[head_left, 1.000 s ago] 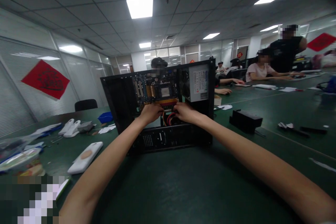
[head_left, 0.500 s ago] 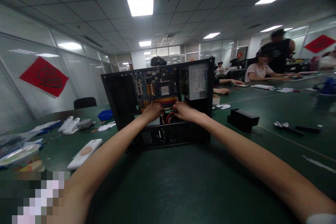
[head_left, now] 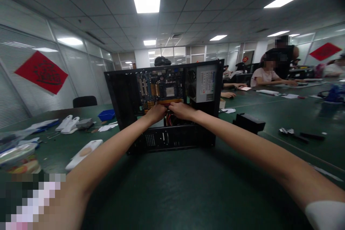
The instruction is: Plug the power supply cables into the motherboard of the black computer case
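An open black computer case [head_left: 122, 97] stands on the green table [head_left: 172, 187] ahead of me. Its blue motherboard [head_left: 159, 86] faces me, with a grey power supply [head_left: 206, 82] at the upper right. Both my arms reach inside. My left hand [head_left: 155, 112] and my right hand [head_left: 180, 109] meet at the orange slots along the motherboard's lower edge, just above red cables [head_left: 169, 118]. The fingers of both hands are curled and pressed at the slots. What they pinch is hidden.
A white phone-shaped case [head_left: 83, 153], white parts [head_left: 68, 124] and a blue tray [head_left: 106, 115] lie at the left. A black box [head_left: 249, 123] and a black tool [head_left: 312, 136] lie at the right. Other people sit and stand at the far right [head_left: 265, 75].
My right hand has slid left along the slots until it nearly touches my left hand. The view has tilted slightly.
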{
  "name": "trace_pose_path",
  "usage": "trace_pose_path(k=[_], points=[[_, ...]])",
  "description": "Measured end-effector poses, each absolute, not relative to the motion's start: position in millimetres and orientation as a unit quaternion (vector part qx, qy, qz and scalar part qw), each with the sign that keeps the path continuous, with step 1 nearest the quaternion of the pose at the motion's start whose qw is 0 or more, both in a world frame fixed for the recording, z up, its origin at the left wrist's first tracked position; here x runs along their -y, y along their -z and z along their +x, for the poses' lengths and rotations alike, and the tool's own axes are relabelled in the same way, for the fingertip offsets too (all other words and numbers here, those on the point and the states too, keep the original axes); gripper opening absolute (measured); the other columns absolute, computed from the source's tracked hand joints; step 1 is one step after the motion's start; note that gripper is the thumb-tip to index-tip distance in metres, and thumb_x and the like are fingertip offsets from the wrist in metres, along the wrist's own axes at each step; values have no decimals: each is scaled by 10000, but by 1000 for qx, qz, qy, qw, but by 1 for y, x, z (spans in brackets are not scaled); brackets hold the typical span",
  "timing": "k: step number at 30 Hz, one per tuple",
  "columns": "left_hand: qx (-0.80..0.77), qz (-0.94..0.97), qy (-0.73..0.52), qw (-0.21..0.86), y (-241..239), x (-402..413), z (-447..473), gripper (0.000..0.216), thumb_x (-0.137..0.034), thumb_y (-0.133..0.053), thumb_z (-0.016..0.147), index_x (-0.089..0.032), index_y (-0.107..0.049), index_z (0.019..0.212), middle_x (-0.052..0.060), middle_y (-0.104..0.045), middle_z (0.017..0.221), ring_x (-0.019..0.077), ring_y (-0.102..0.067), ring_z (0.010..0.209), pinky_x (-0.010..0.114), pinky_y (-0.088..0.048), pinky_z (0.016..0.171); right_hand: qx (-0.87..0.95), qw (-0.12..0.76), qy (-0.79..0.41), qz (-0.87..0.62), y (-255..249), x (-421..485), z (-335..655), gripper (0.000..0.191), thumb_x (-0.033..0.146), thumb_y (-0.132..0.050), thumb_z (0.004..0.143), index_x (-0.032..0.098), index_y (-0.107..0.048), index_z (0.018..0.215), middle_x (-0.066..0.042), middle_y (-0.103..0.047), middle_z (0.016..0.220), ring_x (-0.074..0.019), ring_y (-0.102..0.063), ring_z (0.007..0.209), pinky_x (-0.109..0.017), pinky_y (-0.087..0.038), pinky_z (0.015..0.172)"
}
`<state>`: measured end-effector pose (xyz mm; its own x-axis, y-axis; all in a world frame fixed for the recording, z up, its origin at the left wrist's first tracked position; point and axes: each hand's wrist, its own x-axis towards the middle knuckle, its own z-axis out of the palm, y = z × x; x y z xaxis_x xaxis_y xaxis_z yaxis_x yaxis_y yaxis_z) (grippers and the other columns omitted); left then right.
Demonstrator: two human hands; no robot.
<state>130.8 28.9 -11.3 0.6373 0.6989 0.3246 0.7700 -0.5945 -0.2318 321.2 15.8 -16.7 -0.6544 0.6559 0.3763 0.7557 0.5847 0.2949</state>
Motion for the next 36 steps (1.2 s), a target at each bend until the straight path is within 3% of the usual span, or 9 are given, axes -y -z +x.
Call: trace_pose_path(k=[5,17,23,29,36], points=[[417,-886,107,170,12,-30,132,289,-206,-538,995,-128,-801,1082,196,-757,1116,313,-726,1058,399,-549,957,879,139,197,-411,21,-25,321,241,166,-587,978,103,-655,1201,-170,-673,1256,-264,-665,1146,-322,-485,926],[391,-897,164,125,18,-48,121,246,-189,-594,961,-166,-824,1046,130,-797,1035,264,-741,987,308,-522,842,851,131,185,-474,24,-29,318,282,280,-610,980,97,-671,1184,-211,-729,1189,-328,-712,1099,-352,-521,874],[380,-898,193,107,23,-56,123,244,-175,-589,939,-160,-832,939,124,-800,960,242,-737,894,298,-502,785,848,143,158,-485,23,-22,320,274,217,-632,952,82,-693,1183,-216,-739,1177,-303,-711,1105,-317,-517,870],[366,-904,208,71,21,-54,124,251,-152,-575,909,-140,-826,913,97,-798,897,207,-716,835,277,-478,759,852,155,128,-483,25,-15,328,287,116,-536,970,125,-756,1154,-134,-781,1130,-219,-723,1070,-252,-502,868],[363,-905,221,16,16,-47,126,261,-66,-555,844,-105,-804,777,33,-695,648,151,-606,650,243,-412,648,847,150,124,-495,25,-20,329,338,95,-469,987,107,-788,1097,-190,-774,1116,-250,-710,1065,-291,-497,881]])
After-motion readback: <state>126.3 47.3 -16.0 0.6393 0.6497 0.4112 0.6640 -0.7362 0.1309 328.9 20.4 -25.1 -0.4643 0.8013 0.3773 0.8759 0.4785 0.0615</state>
